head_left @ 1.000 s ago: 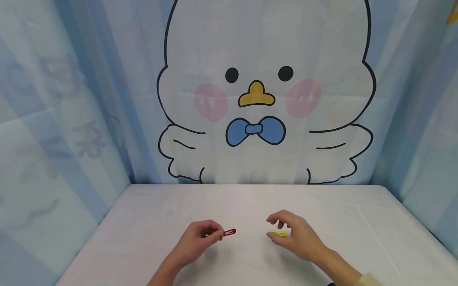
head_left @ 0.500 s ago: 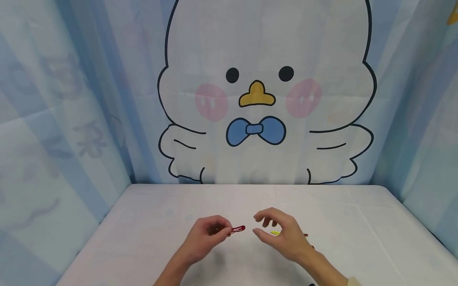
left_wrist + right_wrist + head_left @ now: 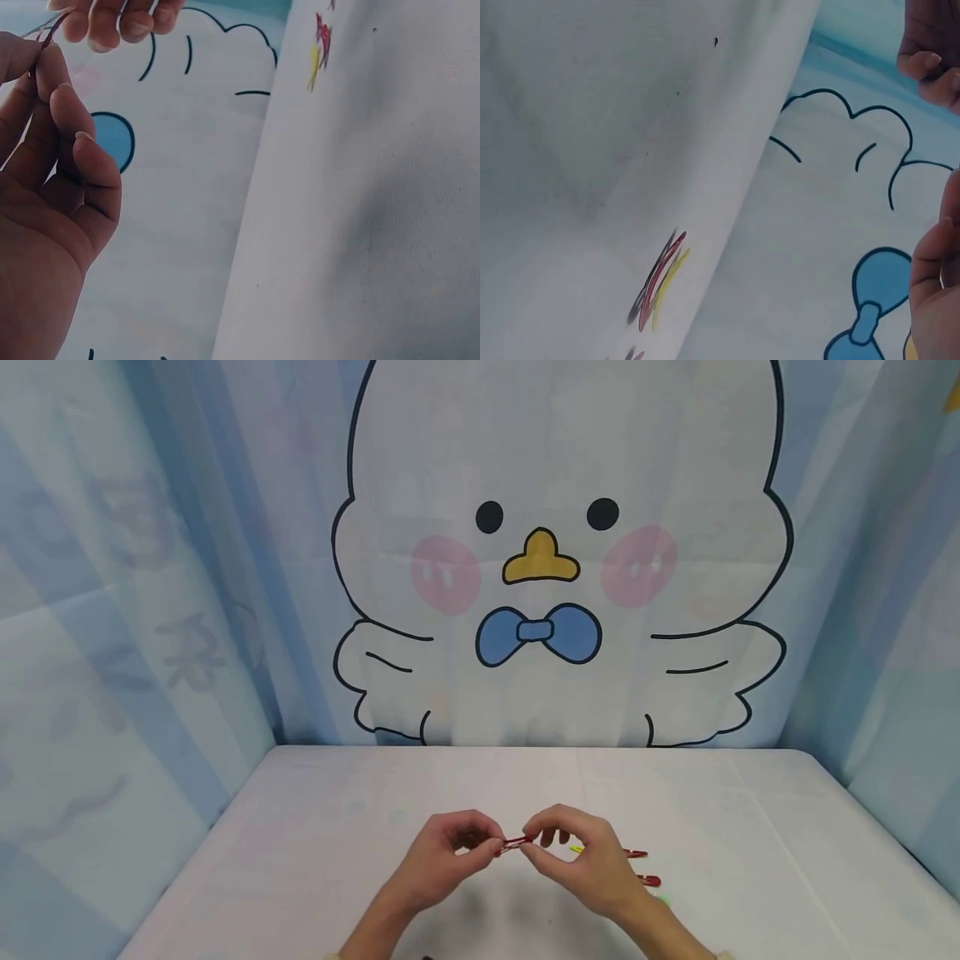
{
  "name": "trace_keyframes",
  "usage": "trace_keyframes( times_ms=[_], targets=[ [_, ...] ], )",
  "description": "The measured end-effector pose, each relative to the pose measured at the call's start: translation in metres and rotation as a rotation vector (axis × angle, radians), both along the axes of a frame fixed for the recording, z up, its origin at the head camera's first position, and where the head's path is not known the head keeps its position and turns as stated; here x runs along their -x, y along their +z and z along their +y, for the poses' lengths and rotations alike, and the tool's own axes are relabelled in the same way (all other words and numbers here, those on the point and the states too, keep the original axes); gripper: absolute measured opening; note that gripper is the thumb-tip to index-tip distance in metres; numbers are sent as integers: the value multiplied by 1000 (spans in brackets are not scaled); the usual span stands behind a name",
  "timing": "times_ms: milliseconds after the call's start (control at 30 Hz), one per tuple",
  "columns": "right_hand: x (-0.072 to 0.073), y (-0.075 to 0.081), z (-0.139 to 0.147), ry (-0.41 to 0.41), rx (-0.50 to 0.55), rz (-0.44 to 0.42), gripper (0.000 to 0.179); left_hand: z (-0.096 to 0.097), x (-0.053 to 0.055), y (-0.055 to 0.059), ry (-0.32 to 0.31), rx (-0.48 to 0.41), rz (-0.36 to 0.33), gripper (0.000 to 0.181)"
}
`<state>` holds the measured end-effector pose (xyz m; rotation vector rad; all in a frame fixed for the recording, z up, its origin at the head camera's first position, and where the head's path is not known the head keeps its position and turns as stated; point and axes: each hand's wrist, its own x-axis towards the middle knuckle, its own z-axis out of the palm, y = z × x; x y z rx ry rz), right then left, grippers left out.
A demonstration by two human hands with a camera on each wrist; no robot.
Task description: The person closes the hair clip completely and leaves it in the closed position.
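Observation:
In the head view, a red snap hair clip (image 3: 516, 842) is held up over the table between both hands. My left hand (image 3: 448, 858) pinches its left end between thumb and forefinger. The thumb and forefinger of my right hand (image 3: 583, 858) pinch the other end. From the left wrist, the clip (image 3: 54, 27) is seen edge-on, a red strip and a paler strip standing slightly apart. The right wrist view leaves the held clip out of sight. Partly hidden behind my right hand lie a yellow hair clip (image 3: 576, 849) and two more red clips, one the nearer red clip (image 3: 649, 881).
The clips lie on a white-covered table (image 3: 360, 793). A bit of green (image 3: 664, 900) shows beside my right wrist. Behind the table hangs a printed curtain (image 3: 540, 693), and more curtain closes off both sides. Something dark peeks in at the bottom edge.
My left hand has carried the red clip rightward, and my right hand has moved left from above the yellow clip to pinch the clip's free end. Red clips behind the right hand have come into view.

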<state>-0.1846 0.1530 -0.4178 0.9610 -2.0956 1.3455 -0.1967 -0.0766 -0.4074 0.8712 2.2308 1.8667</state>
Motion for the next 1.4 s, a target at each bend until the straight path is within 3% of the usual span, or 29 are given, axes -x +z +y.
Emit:
trace_keyframes(
  times_ms=[267,667,1100,1400],
  targets=[
    [-7,2,-5,-18,36,-52,23,4,-4,1,7,-7,16,10],
    [-10,-1,-6,-78,66,-35,25,10,-3,-8,11,-94,60,14],
    [-10,-10,-5,-90,103,-5,28,13,-3,-14,138,-5,127,7],
    [-10,-14,-3,-79,111,-15,27,13,-2,-16,94,-81,107,8]
  ],
)
